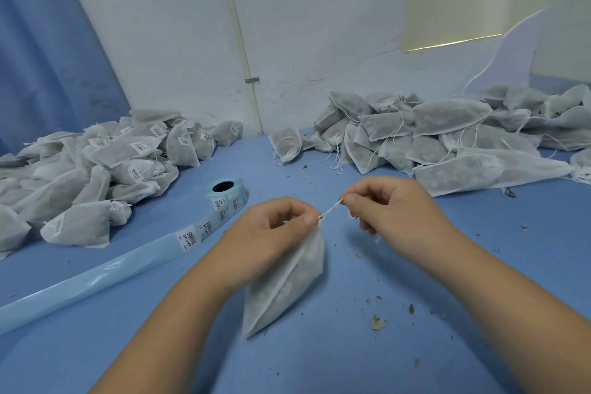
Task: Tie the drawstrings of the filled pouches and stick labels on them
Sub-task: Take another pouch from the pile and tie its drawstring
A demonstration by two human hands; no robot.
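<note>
A filled white mesh pouch hangs over the blue table in front of me. My left hand pinches its gathered neck between thumb and fingers. My right hand pinches the white drawstring, which runs taut from the neck up to the right. A roll of barcode labels lies left of my hands, and its blue backing strip trails toward the front left.
A heap of labelled pouches covers the left of the table. A heap of unlabelled pouches with loose strings covers the back right. Dried herb crumbs lie scattered at the right. A wall stands close behind.
</note>
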